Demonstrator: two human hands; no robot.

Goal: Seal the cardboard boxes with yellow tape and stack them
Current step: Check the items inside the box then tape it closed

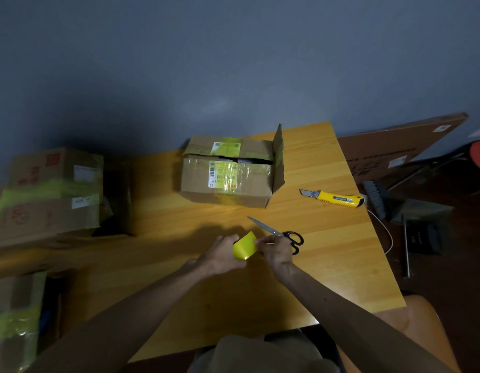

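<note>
Pinching the yellow tape (244, 247) between both hands low over the desk (179, 211): your left hand (222, 255) curls round it, your right hand (275, 251) nips its edge. Light, limp, sticky stuff, I'd say, so hold it by the edges. The cardboard box (228, 176) sits beyond, flap up.

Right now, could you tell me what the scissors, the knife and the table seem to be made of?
Scissors: bright metal blades, black handles, probably plastic. Knife: grey metal blade, yellow body, likely plastic. Table: orange-brown wood or wood-look laminate, grain lines showing, slight sheen.
</note>
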